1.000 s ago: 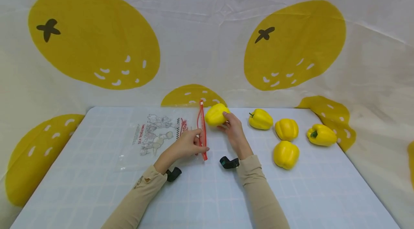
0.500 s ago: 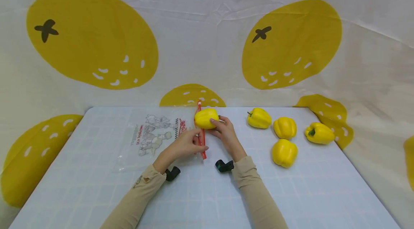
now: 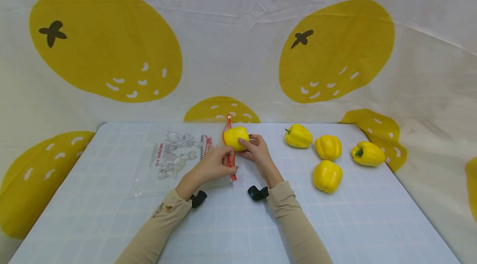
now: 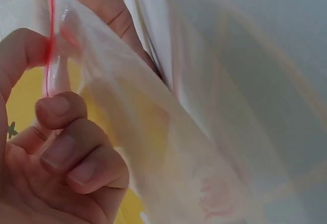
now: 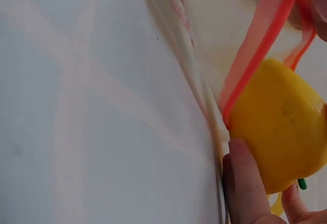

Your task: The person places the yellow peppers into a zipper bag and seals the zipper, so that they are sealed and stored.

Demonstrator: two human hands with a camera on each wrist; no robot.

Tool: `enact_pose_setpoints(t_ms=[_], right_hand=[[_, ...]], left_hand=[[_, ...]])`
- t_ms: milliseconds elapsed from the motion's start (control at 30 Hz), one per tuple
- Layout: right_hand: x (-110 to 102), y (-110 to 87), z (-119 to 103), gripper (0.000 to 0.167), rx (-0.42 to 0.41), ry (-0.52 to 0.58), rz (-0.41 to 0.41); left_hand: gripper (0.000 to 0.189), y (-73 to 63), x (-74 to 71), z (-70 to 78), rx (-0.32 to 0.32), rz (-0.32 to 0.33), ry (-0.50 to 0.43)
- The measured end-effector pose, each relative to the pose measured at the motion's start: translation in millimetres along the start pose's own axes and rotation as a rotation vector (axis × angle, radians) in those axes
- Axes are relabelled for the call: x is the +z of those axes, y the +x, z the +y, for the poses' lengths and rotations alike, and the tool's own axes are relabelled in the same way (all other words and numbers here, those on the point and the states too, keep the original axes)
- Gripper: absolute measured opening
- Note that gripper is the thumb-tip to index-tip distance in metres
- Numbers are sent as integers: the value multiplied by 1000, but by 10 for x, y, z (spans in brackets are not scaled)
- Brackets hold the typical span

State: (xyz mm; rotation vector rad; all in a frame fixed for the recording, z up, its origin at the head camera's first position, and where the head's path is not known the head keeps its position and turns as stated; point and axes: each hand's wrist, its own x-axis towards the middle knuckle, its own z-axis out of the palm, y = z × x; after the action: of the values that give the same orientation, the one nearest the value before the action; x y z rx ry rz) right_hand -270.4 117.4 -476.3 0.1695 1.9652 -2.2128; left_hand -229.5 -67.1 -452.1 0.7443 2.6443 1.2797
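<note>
A clear zip bag (image 3: 179, 154) with printed cartoon figures lies on the table, its red-edged mouth (image 3: 232, 164) facing right. My left hand (image 3: 212, 166) pinches the red edge near its front end; in the left wrist view the thumb and fingers are curled at the red strip (image 4: 49, 55). At that mouth, my right hand (image 3: 259, 154) grips a yellow bell pepper (image 3: 234, 136) lying sideways, stem toward the palm. The right wrist view has the pepper (image 5: 278, 117) against the red strip (image 5: 265, 45), its far end partly between the bag's two edges.
Several more yellow bell peppers stand or lie at the right: one stemmed pepper (image 3: 299, 136), a pair touching with the nearer pepper (image 3: 327, 177) in front, and a pepper (image 3: 368, 153) by the table's right edge. A patterned cloth (image 3: 231, 48) rises behind the table.
My right hand has moved left with the pepper, from right of the red edge to the bag's mouth. The left hand keeps its pinch, nearly still.
</note>
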Motion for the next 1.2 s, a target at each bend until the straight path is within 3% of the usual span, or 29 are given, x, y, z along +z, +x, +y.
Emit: enact_pose_setpoints(t_ms=[333, 700, 933, 1200], right_hand=[[105, -54, 33, 41, -69, -70, 37], [69, -69, 38, 32, -129, -138, 34], [97, -74, 43, 31, -93, -65, -39], [66, -69, 39, 25, -74, -65, -81]], left_hand=[[24, -4, 3, -18, 121, -1, 90], [24, -3, 12, -26, 150, -2, 87], [24, -4, 2, -37, 182, -21, 74], [24, -6, -1, -51, 193, -55, 105]])
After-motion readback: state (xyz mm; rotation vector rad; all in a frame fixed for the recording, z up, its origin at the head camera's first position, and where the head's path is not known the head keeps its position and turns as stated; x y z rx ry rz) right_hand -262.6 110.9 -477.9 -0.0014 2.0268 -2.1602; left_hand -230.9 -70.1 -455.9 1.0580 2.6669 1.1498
